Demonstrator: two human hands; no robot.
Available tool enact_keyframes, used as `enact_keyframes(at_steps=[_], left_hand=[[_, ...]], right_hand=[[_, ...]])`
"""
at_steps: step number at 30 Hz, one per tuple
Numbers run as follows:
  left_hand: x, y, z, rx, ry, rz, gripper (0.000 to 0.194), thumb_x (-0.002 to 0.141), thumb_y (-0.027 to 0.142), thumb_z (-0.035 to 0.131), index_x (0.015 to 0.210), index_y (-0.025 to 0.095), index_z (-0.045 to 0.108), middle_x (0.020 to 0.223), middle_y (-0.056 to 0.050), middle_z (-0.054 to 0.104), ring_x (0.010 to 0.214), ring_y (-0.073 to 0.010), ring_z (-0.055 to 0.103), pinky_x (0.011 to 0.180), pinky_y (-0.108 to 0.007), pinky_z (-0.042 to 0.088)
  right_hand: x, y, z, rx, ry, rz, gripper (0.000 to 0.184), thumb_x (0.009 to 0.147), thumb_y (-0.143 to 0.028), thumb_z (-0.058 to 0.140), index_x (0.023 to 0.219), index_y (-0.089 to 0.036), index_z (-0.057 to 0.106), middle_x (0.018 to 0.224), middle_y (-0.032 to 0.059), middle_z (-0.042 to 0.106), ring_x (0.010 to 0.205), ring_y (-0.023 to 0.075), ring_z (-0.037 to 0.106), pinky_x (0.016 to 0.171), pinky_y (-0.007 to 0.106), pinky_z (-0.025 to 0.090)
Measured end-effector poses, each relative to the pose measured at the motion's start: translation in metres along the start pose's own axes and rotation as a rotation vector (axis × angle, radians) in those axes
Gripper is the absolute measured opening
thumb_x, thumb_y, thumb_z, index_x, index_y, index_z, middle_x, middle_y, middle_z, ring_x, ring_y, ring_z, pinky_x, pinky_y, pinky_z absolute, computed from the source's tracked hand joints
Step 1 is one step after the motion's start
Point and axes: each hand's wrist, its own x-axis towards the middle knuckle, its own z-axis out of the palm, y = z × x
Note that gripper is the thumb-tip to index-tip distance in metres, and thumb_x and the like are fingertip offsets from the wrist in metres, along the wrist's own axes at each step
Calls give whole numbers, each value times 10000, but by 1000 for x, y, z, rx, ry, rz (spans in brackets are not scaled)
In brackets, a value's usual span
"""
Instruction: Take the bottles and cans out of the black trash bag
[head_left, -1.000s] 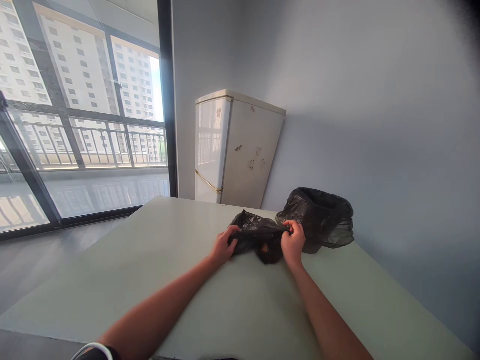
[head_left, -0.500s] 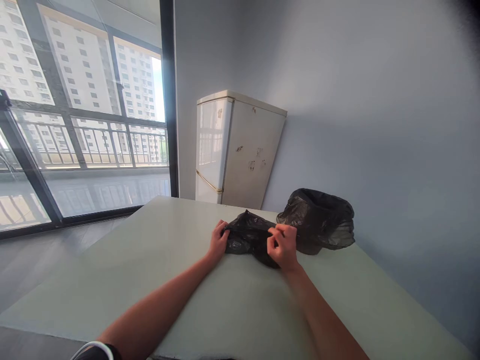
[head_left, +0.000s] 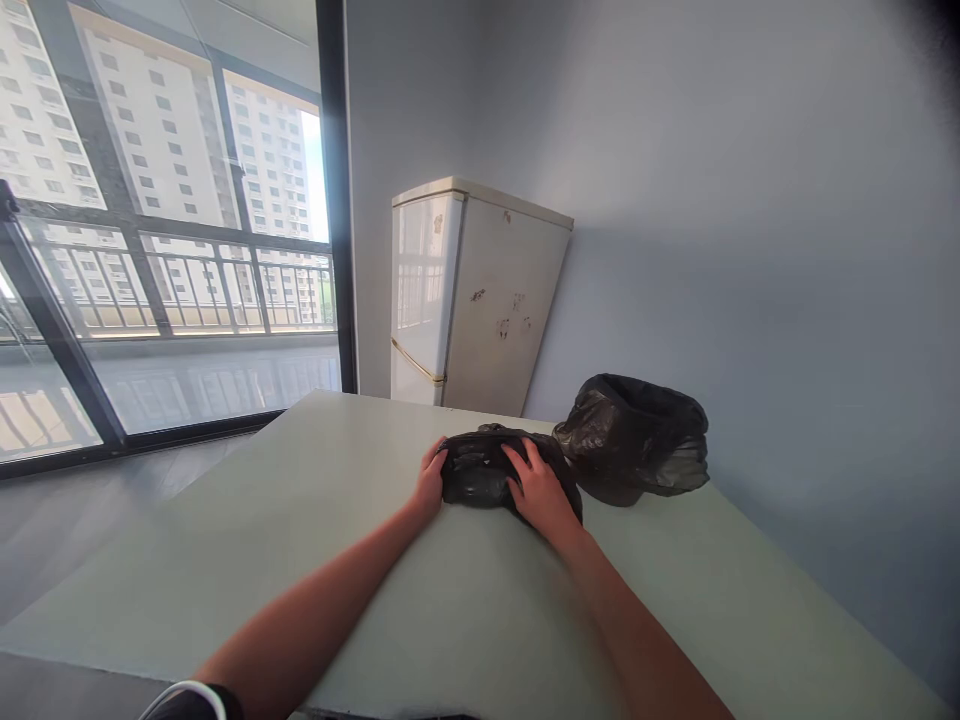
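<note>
A small black plastic bag (head_left: 476,472) lies folded into a flat bundle on the pale green table (head_left: 315,540), a little past the middle. My left hand (head_left: 429,487) is curled around the bundle's left end, thumb on top. My right hand (head_left: 536,492) lies on the bundle's right part with its fingers stretched out and spread, pressing it down against the table.
A larger black bag (head_left: 637,432), mouth open and puffed up, stands just right of the bundle near the grey wall. A white fridge (head_left: 472,300) stands behind the table's far edge. Tall windows (head_left: 165,230) fill the left side.
The bag was held stretched between both hands with pinched fingers. Now it is folded lower and flatter, and my right hand has let go of its pinch and spread flat on top.
</note>
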Motion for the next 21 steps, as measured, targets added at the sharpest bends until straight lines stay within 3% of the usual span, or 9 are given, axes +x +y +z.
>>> enact_keyframes(at_steps=[2,5,9,12,15,17,19,21], left_hand=[[2,0,0,-56,11,-21,454,861,540,676,1167,209,730,1245,-108,749,1206,-308,682,1079,-475,526],[5,2,0,-118,47,-45,486,839,537,687,1171,185,724,1229,-112,754,1172,-301,695,1079,-474,524],[8,2,-2,-139,101,-53,531,824,603,689,1125,168,736,1194,-102,759,1154,-292,689,1063,-445,525],[9,0,-4,-112,132,-69,534,786,641,732,1020,162,760,1109,-88,769,1133,-287,681,1073,-426,509],[9,-4,-4,-99,115,-110,564,771,681,736,978,157,767,1056,-91,776,1077,-283,696,1039,-425,529],[9,-5,-3,-100,77,-135,594,773,704,725,986,151,769,1037,-99,782,1024,-283,713,986,-423,558],[8,-5,-1,-100,44,-147,614,773,717,720,990,144,768,1027,-105,787,986,-283,724,947,-421,576],[6,-4,0,-98,21,-150,623,777,722,712,991,139,764,1023,-112,791,960,-285,731,933,-429,582]], right_hand=[[2,5,-1,33,53,-12,342,935,-127,534,1187,-235,738,1228,134,696,1056,301,660,916,444,489],[4,7,-4,73,130,18,226,955,-135,523,963,-221,732,906,78,720,902,267,635,838,412,453],[5,5,-11,144,313,95,258,1054,-276,447,939,-195,662,919,86,690,910,259,605,837,395,458],[5,2,-16,231,385,113,317,1096,-331,374,1056,-195,657,1057,98,706,986,246,641,898,380,496],[1,-1,-19,327,340,94,318,1099,-351,385,1176,-233,670,1072,70,730,969,234,671,897,367,516],[-2,-4,-20,314,262,36,268,1077,-378,460,1094,-245,692,953,59,727,878,236,662,830,359,521],[-6,-10,-22,288,132,-79,212,1058,-360,507,1029,-245,683,875,49,717,810,225,655,775,341,519],[-8,-18,-27,317,-31,-209,171,1050,-296,505,1067,-247,669,944,50,748,829,214,687,784,325,526]])
